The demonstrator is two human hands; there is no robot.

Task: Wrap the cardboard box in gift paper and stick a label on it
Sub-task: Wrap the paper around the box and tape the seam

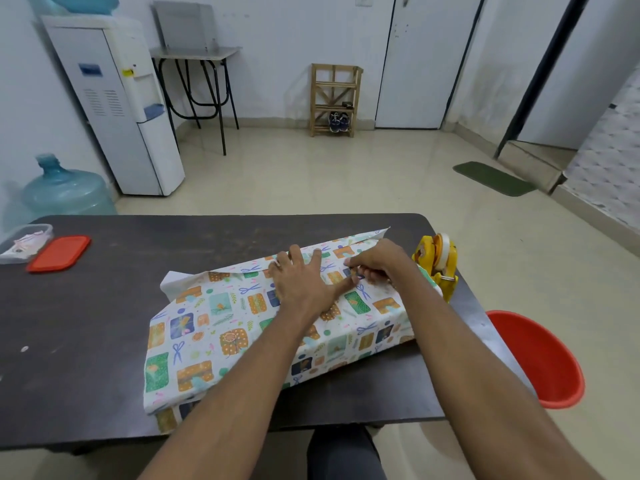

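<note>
The cardboard box lies on the dark table (104, 306), fully hidden under white gift paper (221, 327) printed with orange and green presents and blue scissors. My left hand (301, 278) presses flat on the paper's top seam with fingers spread. Just to its right, my right hand (377, 265) has curled fingers on the paper near the seam; whether they pinch tape or the paper itself I cannot tell. Paper ends stick out loose at the far right (370, 235) and at the left (173, 280).
A yellow tape dispenser (438, 265) stands at the table's right edge beside my right hand. A red lid (59, 252) and a clear container (24, 242) sit at the far left. A red basin (540, 358) is on the floor to the right.
</note>
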